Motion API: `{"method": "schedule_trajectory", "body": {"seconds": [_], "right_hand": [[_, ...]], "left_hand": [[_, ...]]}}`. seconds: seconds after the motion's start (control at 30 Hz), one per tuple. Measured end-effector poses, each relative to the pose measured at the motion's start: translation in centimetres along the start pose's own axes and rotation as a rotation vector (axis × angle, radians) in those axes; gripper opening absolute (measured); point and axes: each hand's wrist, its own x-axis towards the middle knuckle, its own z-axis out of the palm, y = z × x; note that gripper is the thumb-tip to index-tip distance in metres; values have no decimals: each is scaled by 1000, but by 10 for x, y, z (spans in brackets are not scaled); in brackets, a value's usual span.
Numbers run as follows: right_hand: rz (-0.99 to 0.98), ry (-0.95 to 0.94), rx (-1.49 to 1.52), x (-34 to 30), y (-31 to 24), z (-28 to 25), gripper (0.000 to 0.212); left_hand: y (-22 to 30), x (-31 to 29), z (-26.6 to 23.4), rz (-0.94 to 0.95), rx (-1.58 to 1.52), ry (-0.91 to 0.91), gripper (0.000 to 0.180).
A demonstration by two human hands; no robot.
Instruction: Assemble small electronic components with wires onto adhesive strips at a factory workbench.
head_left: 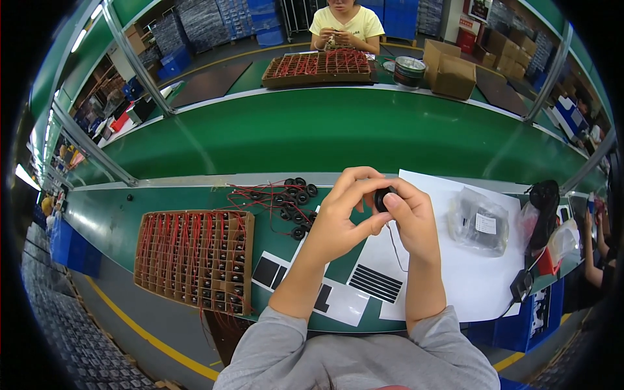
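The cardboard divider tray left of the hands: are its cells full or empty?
Largely full: the divider tray shows dark round parts and red wires in most visible cells.

Illumination is bright and even, supplied by overhead tube lights (79, 40) at upper left. Soft sheen marks the green conveyor belt (338, 133). Fisheye distortion bends straight edges; corners are black. Focus is sharp centrally.

round part (382, 197): matt black plastic | tray (195, 257): brown cardboard
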Motion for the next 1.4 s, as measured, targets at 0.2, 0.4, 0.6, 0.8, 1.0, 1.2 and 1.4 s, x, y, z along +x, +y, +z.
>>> {"method": "schedule_trajectory", "body": {"seconds": [0.2, 0.4, 0.6, 0.8, 1.0, 1.2, 1.4], "right_hand": [[12, 14, 14, -1, 0, 0, 27], [6, 30, 0, 0, 3, 0, 27], [-30, 37, -13, 1, 4, 0, 27], [-9, 46, -51, 1, 2, 1, 26], [-25, 47, -66, 1, 3, 1, 26], [-16, 68, -56, 2, 4, 2, 27], [-45, 111, -38, 5, 7, 5, 31]], "left_hand": [[-2, -1, 0, -21, -15, -8, 38], [-2, 0, 0, -21, -22, -6, 39], [0, 2, -1, 25, -7, -40, 39], [-1, 0, 0, -32, -22, -14, 38], [-5, 0, 1, 43, -13, -4, 40], [-6, 1, 0, 38, -9, 1, 39], [-4, 3, -2, 19, 32, -8, 41]]}}
